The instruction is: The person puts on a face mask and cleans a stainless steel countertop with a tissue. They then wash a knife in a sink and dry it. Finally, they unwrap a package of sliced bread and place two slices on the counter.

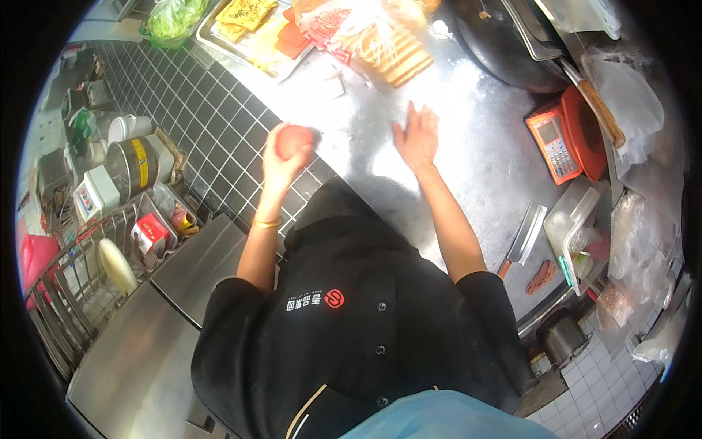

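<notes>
In the head view, my left hand [285, 151] is closed around a round reddish-pink object [294, 142], held over the edge of the stainless steel counter [466, 203]. What the object is made of cannot be told. My right hand [419, 134] is spread over the bright steel surface with fingers apart and nothing in it; whether it touches the steel is unclear. Beyond the hands lie a clear plastic bag of striped yellow-brown slices [392, 55] and a metal tray [205, 34] holding yellow and orange-red sheets.
On the right are an orange digital scale [554, 148], a cleaver [526, 233], a dark reddish-brown cloth-like thing [541, 277] and a clear plastic container [570, 236]. A large dark wok-like pan [493, 49] stands at the top right. A wire rack [60, 313] fills the lower left.
</notes>
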Action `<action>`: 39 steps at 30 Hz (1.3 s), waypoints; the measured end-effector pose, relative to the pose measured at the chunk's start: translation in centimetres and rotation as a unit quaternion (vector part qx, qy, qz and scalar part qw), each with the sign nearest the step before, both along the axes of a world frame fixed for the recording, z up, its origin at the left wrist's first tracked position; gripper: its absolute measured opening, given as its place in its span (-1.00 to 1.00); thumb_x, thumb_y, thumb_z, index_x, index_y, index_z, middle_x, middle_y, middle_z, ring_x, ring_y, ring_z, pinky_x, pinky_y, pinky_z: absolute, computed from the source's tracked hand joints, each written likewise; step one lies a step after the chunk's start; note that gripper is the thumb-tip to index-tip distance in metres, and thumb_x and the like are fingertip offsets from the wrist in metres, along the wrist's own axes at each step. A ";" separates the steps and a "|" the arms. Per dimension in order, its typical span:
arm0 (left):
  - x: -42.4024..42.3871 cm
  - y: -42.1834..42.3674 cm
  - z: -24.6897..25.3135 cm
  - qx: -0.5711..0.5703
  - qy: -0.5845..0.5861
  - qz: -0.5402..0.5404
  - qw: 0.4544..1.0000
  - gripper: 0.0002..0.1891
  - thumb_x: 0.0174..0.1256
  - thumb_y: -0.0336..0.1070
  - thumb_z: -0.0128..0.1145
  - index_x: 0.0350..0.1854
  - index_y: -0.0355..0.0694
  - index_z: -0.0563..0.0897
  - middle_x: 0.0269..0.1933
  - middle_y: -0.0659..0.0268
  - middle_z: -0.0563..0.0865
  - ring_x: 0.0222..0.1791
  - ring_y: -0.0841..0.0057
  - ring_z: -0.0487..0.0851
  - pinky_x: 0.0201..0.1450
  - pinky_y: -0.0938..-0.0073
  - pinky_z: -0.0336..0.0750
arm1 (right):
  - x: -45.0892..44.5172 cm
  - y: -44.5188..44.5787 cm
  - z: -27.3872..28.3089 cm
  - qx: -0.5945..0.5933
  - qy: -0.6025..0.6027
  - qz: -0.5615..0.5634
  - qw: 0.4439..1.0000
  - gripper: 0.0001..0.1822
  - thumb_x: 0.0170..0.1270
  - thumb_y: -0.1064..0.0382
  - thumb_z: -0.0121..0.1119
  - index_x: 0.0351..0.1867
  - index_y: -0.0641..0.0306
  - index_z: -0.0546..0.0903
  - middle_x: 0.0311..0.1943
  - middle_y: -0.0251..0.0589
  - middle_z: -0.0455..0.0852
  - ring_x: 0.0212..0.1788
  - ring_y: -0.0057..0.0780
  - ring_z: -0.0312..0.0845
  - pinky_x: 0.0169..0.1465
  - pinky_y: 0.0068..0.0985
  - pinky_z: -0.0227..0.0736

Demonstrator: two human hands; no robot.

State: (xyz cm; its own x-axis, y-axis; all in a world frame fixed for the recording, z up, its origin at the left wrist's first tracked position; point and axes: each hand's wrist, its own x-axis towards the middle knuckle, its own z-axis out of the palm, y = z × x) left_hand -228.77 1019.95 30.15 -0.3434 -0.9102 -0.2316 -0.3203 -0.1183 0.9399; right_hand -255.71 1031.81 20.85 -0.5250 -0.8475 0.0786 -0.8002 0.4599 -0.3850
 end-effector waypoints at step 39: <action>-3.9 -4.3 4.5 0.158 0.200 -0.003 0.967 -0.42 0.22 -0.37 0.30 0.27 -0.16 0.35 0.11 0.17 0.50 0.03 0.35 0.58 0.02 0.30 0.64 | 15.2 -3.2 2.3 -0.029 -0.162 0.439 0.883 -0.64 0.06 0.10 0.31 -0.17 0.24 0.59 -0.14 -0.03 0.63 -0.05 -0.06 0.57 -0.08 -0.21 0.53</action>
State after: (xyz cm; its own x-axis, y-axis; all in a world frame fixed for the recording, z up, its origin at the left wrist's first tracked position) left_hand -232.67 1015.62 34.62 -0.4681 -0.8134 -0.3453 0.0602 -0.4192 0.9059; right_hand -240.52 1028.62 23.17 0.3302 -0.9385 0.1014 -0.6822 -0.3115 -0.6615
